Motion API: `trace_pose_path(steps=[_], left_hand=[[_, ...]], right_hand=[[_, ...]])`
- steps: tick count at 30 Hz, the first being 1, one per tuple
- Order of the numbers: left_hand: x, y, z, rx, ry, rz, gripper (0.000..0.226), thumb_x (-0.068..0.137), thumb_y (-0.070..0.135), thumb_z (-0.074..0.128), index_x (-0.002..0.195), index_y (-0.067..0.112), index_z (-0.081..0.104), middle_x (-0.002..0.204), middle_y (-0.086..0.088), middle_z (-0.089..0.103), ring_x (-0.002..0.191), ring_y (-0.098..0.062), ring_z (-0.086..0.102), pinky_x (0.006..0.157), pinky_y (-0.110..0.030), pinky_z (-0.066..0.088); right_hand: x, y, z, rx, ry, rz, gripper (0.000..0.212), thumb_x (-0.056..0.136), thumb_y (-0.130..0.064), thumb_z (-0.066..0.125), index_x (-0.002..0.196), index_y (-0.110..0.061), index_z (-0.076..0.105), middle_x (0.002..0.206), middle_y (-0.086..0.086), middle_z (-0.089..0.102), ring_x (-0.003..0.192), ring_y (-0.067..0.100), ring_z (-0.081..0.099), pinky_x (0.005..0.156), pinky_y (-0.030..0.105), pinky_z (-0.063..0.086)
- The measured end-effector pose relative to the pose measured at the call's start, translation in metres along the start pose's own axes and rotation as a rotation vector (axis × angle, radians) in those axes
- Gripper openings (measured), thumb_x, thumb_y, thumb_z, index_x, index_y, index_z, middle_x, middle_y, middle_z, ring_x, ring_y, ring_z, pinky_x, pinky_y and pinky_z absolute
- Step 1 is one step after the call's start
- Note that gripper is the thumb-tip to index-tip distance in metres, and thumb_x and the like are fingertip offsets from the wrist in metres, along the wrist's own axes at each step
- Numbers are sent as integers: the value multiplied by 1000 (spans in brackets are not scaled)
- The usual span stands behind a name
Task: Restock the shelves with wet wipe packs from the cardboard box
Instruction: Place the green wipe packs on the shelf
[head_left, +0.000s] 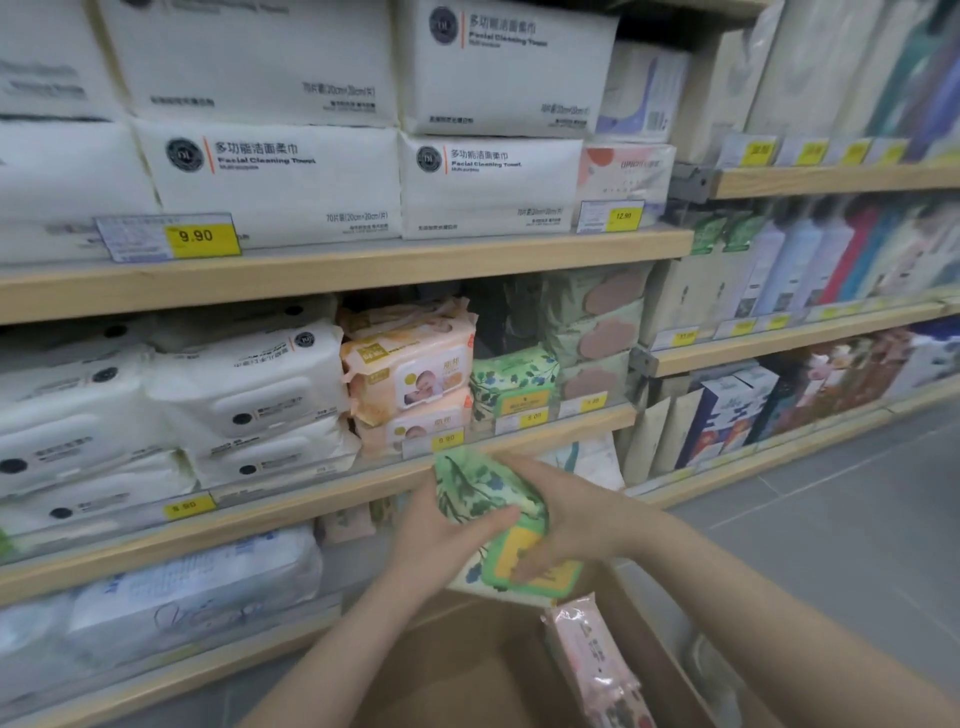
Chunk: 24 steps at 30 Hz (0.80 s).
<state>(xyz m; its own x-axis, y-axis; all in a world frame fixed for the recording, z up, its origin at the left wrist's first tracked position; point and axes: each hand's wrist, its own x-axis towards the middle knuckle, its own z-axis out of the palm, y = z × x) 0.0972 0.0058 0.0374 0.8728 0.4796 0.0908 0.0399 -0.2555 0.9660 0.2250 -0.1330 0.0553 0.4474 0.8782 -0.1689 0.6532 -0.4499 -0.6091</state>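
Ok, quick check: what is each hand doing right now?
Left hand: holding the green wet wipe pack, thumb curled over it.
Right hand: gripping the same pack from the other side.

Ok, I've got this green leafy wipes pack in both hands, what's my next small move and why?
Probably lift the green floral wet wipe pack, held by the left hand and right hand, onto the single matching pack on the shelf above; that stack looks lower than its neighbours.
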Motion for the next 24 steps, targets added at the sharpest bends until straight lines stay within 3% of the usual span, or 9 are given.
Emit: trace_pose_path(steps=[4,6,7,9,12,14,17,21,24], left_hand=[[22,17,0,193,-153,81,38,69,40,78,98,42,53,99,25,62,90,10,59,73,-8,45],[52,33,-12,291,-200,156,46,76,58,62,118,41,50,122,25,50,112,4,50,95,-17,41],[71,41,-20,308,-160,215,57,77,66,51,127,38,47,133,20,46,122,0,43,105,-25,36],[113,50,-36,408,-52,308,61,83,63,40,135,32,44,145,10,39,133,-7,33,114,-34,25],[167,40,-51,1005,81,318,62,86,53,39,143,30,33,150,0,31,137,-23,25,111,-39,22],[184,24,-53,1260,123,249,63,87,50,45,144,31,26,148,-2,34,134,-25,30,106,-41,26],[186,-2,-49,1327,236,313,63,87,44,51,144,27,29,144,-3,40,129,-26,38,101,-40,28],[191,-13,-51,1334,298,388,63,87,45,52,144,27,30,145,0,40,129,-24,39,101,-38,27],[192,-15,-51,1318,295,392,64,85,44,54,143,27,33,143,-1,43,126,-25,41,100,-39,28]], right_hand=[[11,15,-20,-169,59,-50,118,53,-46,87,146,-36,16,142,-6,37,128,14,39,108,36,36],[18,18,-44,-392,175,-51,116,57,-46,85,147,-33,14,139,-3,37,125,19,38,104,35,35],[23,18,-58,-514,228,-41,114,60,-46,83,148,-31,13,138,-1,37,124,21,38,103,37,34],[38,18,-86,-702,302,-20,108,65,-47,79,148,-30,12,138,1,36,126,23,35,108,43,27],[74,19,-123,-825,396,-26,105,66,-47,78,148,-28,15,137,4,38,129,26,34,112,50,19],[105,16,-140,-882,445,-57,105,65,-44,80,148,-27,18,136,7,41,127,28,37,109,44,22],[147,20,-144,-954,392,-37,103,70,-40,79,150,-30,15,142,8,39,130,30,36,109,39,24],[173,31,-142,-923,227,79,108,74,-37,78,150,-34,2,157,7,19,143,26,19,116,40,16],[170,23,-134,-991,348,152,109,74,-40,77,150,-37,-1,159,6,1,145,28,5,115,53,9]])
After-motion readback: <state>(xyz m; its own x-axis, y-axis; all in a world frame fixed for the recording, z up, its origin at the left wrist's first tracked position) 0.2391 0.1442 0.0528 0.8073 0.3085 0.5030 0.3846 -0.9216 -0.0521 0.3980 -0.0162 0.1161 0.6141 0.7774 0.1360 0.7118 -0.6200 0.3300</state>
